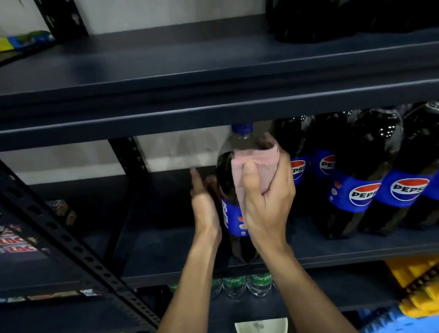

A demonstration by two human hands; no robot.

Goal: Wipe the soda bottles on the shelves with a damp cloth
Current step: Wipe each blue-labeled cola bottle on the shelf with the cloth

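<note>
To the left of the soda bottle, the left hand (204, 209) was laid flat against its side, fingers straight and pointing upward, so that the bottle was braced and not gripped. The soda bottle (227, 182) itself was stood upright near the front edge of the middle shelf (167, 243), with its blue cap (242, 128) close under the shelf above and dark drink filling it up to the shoulder. Being large and full, it was judged to be heavy. Its plastic wall was judged smooth and slightly yielding, and likely to turn slippery once wetted. A safe hold was thought to lie at the blue label (231, 217), where the body is straight, or at the neck under the cap. A flat palm alone was judged too little to stop it from turning or tipping.

On the front of the bottle's shoulder a pink cloth (256, 167) was pressed. It was folded, soft and limp, and was expected to mould itself easily to the curve. The right hand (269, 204) was closed on this cloth, thumb laid over the front and fingers wrapped round towards the bottle's right side.

To the right of the bottle a close-packed row of further bottles (378, 175) was stood on the same shelf, the nearest just beside the right hand, so little room was left for a sideways stroke
</note>
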